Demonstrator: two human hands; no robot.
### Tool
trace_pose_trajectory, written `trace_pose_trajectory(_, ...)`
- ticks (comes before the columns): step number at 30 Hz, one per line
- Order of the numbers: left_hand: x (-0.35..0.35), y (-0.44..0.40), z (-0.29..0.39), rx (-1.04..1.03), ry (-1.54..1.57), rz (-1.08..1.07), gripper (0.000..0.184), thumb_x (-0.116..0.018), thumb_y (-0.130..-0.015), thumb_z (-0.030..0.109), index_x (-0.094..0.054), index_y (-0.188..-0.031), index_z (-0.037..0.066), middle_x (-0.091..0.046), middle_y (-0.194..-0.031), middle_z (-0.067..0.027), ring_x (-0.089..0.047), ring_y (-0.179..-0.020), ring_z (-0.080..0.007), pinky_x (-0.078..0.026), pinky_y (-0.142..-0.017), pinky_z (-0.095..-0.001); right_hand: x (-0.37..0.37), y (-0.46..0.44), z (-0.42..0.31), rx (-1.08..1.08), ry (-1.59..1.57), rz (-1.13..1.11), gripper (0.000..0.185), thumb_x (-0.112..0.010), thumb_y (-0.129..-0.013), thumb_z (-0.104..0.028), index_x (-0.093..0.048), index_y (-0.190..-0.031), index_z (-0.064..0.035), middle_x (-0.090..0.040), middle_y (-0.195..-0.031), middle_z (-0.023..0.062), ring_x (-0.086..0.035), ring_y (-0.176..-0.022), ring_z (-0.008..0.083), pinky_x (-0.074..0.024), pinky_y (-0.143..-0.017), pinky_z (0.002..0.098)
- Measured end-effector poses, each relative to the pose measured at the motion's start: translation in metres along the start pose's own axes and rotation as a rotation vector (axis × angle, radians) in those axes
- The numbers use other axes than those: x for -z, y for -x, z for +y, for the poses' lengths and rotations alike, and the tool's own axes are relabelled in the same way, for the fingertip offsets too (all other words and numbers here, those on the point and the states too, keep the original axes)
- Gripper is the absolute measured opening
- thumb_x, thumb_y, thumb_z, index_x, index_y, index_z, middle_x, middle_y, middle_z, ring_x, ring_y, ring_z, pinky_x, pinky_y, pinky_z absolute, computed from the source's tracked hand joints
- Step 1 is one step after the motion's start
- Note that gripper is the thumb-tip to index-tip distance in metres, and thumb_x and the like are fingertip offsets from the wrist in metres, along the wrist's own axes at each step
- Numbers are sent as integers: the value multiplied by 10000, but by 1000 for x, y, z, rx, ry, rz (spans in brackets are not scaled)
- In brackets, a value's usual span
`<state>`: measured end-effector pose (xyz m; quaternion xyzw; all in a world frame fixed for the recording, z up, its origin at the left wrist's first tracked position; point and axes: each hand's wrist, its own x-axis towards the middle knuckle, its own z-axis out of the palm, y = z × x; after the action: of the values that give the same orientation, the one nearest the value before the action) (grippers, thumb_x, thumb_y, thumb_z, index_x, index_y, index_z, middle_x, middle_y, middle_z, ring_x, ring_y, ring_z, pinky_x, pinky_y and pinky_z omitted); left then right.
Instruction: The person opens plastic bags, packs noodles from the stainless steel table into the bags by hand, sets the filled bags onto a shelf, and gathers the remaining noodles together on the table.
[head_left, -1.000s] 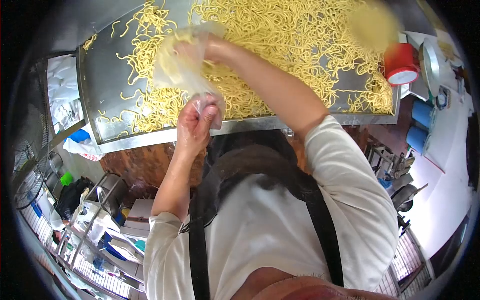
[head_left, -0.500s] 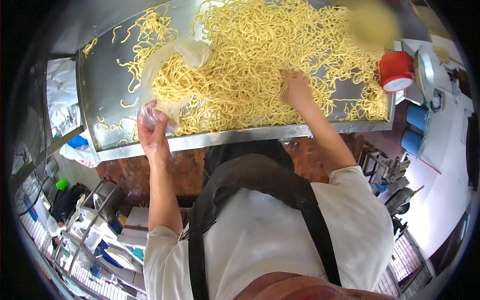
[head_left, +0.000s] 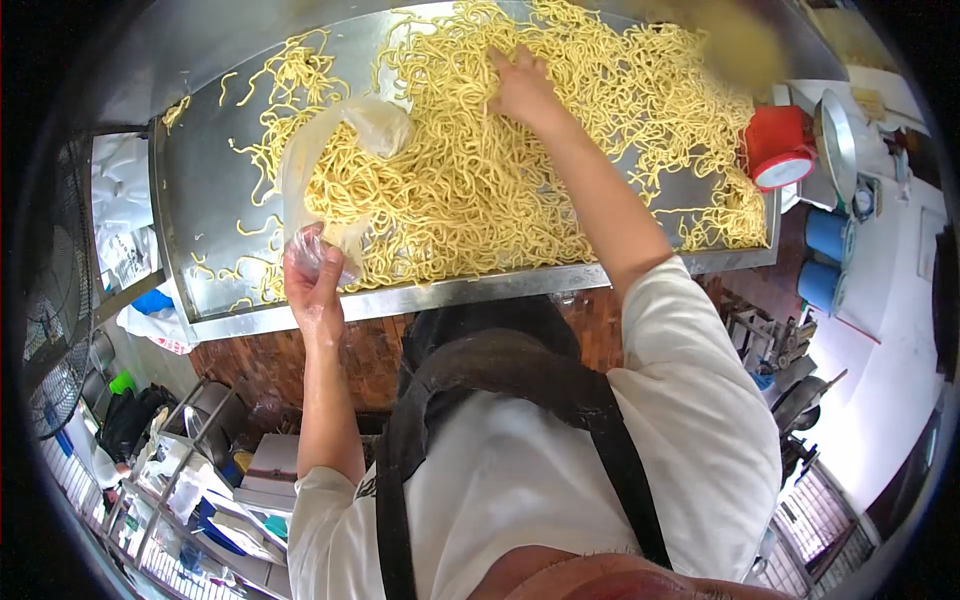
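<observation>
Thick yellow noodles (head_left: 470,190) lie heaped across a metal tray table (head_left: 215,180). My left hand (head_left: 316,275), at the near left edge, grips the rim of a clear plastic bag (head_left: 310,150) between thumb and fingers. The bag's mouth lies open over the noodles, and some noodles show at or inside it; the film makes this hard to separate. Toward the far side of the heap, my right hand (head_left: 523,85) rests on the noodles with its fingers spread. Its fingertips are partly sunk among the strands.
A red container (head_left: 775,140) stands at the table's right end, beside a round metal lid or pan (head_left: 838,140). Blue containers (head_left: 828,235) are farther right. A wire-guarded fan (head_left: 55,300) and a shelf rack (head_left: 180,450) stand on the left.
My right hand has moved away from me and to the left, from the middle of the heap to its far side. My left hand still holds the bag, nearly in place.
</observation>
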<state>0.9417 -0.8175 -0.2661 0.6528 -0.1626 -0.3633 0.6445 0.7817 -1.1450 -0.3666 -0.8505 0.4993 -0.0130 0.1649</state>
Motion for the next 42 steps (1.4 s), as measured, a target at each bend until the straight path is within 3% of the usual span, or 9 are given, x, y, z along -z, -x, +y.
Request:
trace_pose_trajectory(10, 12, 1, -12, 20, -4, 21, 374, -691, -897, 113, -546, -1230, 24, -571, -906, 9, -531, -821, -84, -446, -772, -233, -3, 70, 24, 270, -250, -342, 603, -702, -734, 20, -566, -1304, -126, -444, -1401, 185, -394, -1345, 374, -389, -1103, 442)
trace_pose_trajectory(13, 8, -2, -11, 22, -23, 39, 373, -689, -901, 124, -546, -1232, 25, -570, -894, 14, -532, -809, -83, -442, -766, -231, 7, 109, 20, 435, -54, -241, 553, -705, -780, -43, -559, -1307, -118, -502, -1344, 199, -478, -1267, 365, -437, -1048, 406)
trace_pose_trajectory(17, 6, -6, -11, 5, 4, 12, 362, -685, -904, 124, -551, -1226, 26, -569, -897, 13, -531, -816, -83, -440, -762, -233, 2, 118, 38, 314, -235, -118, 455, -676, -842, -110, -568, -1284, -116, -534, -1306, 214, -581, -1090, 361, -473, -942, 393)
trace_pose_trajectory(19, 3, -6, -9, 15, 12, 9, 355, -684, -904, 120, -554, -1221, 26, -569, -898, 14, -529, -818, -82, -439, -762, -235, -7, 99, 39, 139, -413, -130, 451, -657, -877, -176, -548, -1307, -95, -556, -1264, 232, -575, -1091, 387, -477, -914, 425)
trace_pose_trajectory(25, 6, -3, -19, 23, 3, -10, 380, -687, -899, 126, -545, -1231, 8, -576, -918, 8, -530, -829, -81, -416, -758, -224, 27, 110, -10, 215, -625, -340, 529, -637, -853, -77, -507, -1362, -133, -482, -1377, 243, -569, -1145, 336, -471, -953, 369)
trace_pose_trajectory(31, 8, 0, -17, 26, -15, -8, 327, -676, -907, 117, -566, -1203, 32, -576, -907, 9, -533, -835, -84, -438, -776, -237, -19, 88, 28, 254, 44, -167, 819, -702, -728, -66, -374, -1459, -234, -335, -1477, 245, -471, -1217, 428, -468, -987, 436)
trace_pose_trajectory(34, 6, 0, -19, 14, -39, -21, 325, -672, -906, 108, -567, -1206, 39, -582, -917, 3, -537, -851, -85, -441, -783, -240, -27, 86, -1, 299, -64, -274, 823, -716, -677, -64, -419, -1428, -222, -395, -1436, 218, -445, -1221, 464, -463, -988, 478)
trace_pose_trajectory(35, 2, 0, -17, 4, -34, -21, 325, -671, -907, 105, -566, -1207, 41, -584, -911, 5, -539, -834, -84, -445, -761, -236, -28, 88, -10, 278, -81, -276, 721, -699, -666, -48, -514, -1349, -188, -511, -1332, 174, -515, -1166, 400, -479, -958, 446)
trace_pose_trajectory(42, -26, 25, 11, 63, -83, -174, 342, -648, -906, 41, -543, -1231, 59, -567, -811, 28, -497, -653, -47, -414, -557, -201, -45, 88, -43, 425, -497, -531, 542, -667, -718, -46, -601, -1249, -131, -654, -1135, 163, -636, -1001, 321, -507, -854, 362)
